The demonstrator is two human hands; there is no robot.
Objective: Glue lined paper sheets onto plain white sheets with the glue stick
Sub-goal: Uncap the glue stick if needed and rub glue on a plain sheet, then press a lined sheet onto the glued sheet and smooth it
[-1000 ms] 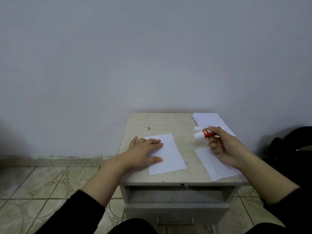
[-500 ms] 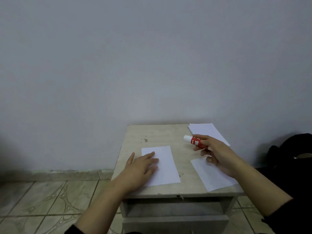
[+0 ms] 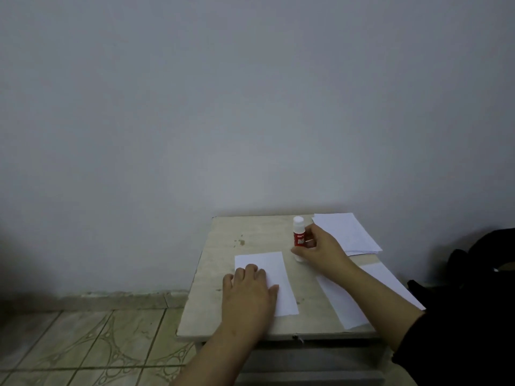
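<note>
While the glue stick (image 3: 299, 235) stands upright at the desk's (image 3: 223, 246) far middle, pinched by the right hand (image 3: 320, 250), the left hand (image 3: 250, 291) lies flat on a white sheet (image 3: 274, 277), with a paper stack (image 3: 345, 232) far right.

Setting: a plain domestic room — likely a home. Indicators: a bare painted wall (image 3: 250, 107), patterned ceramic floor tiles (image 3: 83, 344), and a small worn bedside-type cabinet serving as the counter (image 3: 223, 274) — set against the wall.
</note>
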